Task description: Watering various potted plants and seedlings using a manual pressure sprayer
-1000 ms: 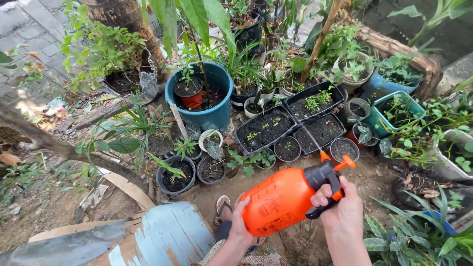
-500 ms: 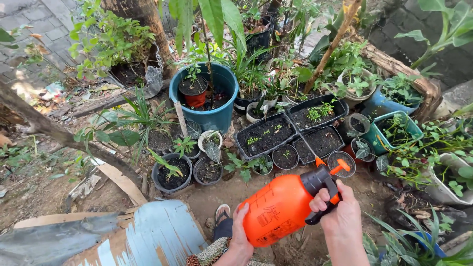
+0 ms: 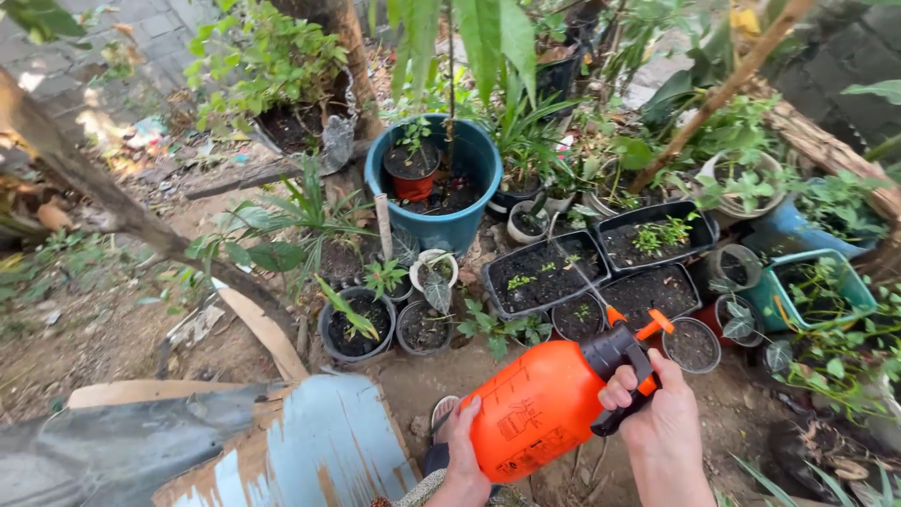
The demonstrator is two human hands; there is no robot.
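hands share the load: our left hand [image 3: 462,451] cups the underside of the orange pressure sprayer [image 3: 540,404], palm closed against its round belly, while our right hand [image 3: 657,413] has its grip wrapped shut around the black handle and trigger at the head [image 3: 615,355]. the sprayer sits tilted low in the middle of the view, just above bare soil, its nozzle aimed toward the black seedling trays [image 3: 544,277] and the small round pots [image 3: 577,314] beside them; a thin line of spray shows over the nearer tray. we judge the bottle a stiff plastic shell, smooth and likely slick if wet, and its weight depends on how much water is in it, which we cannot tell from here. supporting the bottom looks sensible to us, since the handle alone would let a full tank swing. the best hold seems to be just where we have it: fingers through the handle, thumb near the orange lever [image 3: 654,326], other palm under the widest part. around it stand a big blue tub [image 3: 450,225] with a red pot inside, a teal planter [image 3: 821,291] to the right, and a peeling blue board [image 3: 310,441] to the lower left. a sandalled foot [image 3: 441,418] peeks out below the bottle.
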